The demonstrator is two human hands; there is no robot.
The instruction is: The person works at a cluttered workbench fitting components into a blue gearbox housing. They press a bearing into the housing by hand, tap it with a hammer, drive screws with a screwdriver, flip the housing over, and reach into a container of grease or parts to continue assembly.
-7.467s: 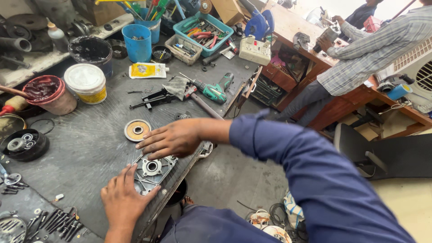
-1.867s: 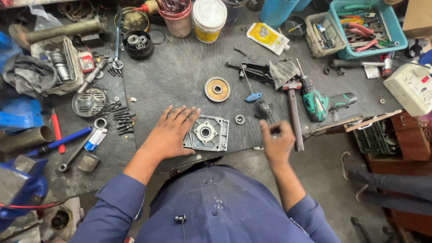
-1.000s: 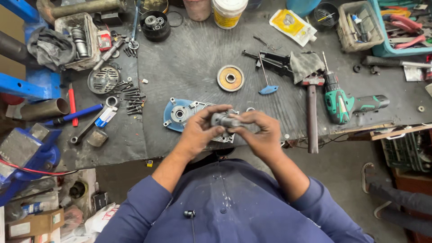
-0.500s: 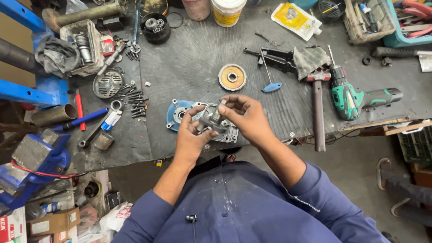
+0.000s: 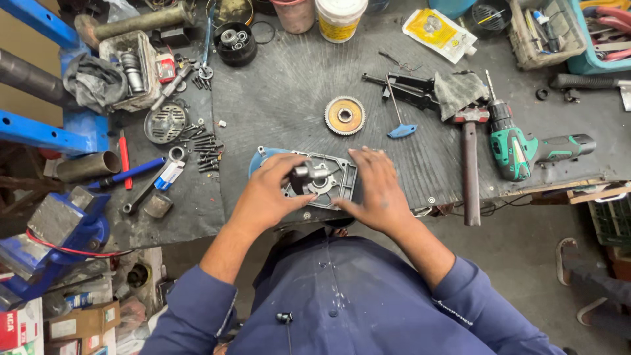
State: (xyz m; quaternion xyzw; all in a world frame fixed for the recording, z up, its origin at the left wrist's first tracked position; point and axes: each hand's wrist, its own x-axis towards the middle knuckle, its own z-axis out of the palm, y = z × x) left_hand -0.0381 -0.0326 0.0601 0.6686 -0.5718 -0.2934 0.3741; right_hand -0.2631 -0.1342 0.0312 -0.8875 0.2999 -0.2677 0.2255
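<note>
A grey metal housing plate (image 5: 332, 181) lies flat on the dark bench mat, partly over a blue cover (image 5: 263, 160). My left hand (image 5: 266, 194) grips a short metal shaft piece (image 5: 307, 173) standing at the plate's middle. My right hand (image 5: 374, 187) rests flat on the plate's right edge, fingers spread. A round toothed gear (image 5: 345, 116) lies on the mat beyond the plate, apart from both hands.
A hammer (image 5: 469, 164), a green cordless drill (image 5: 526, 151) and a blue-handled hex key (image 5: 397, 118) lie to the right. Loose bolts (image 5: 204, 141), a blue pen-like tool (image 5: 128, 174) and a blue vise (image 5: 62, 223) sit left. Tubs and baskets line the far edge.
The housing plate, held up in both hands a moment ago, now lies on the mat. My left hand has taken the shaft piece; my right hand has flattened onto the plate.
</note>
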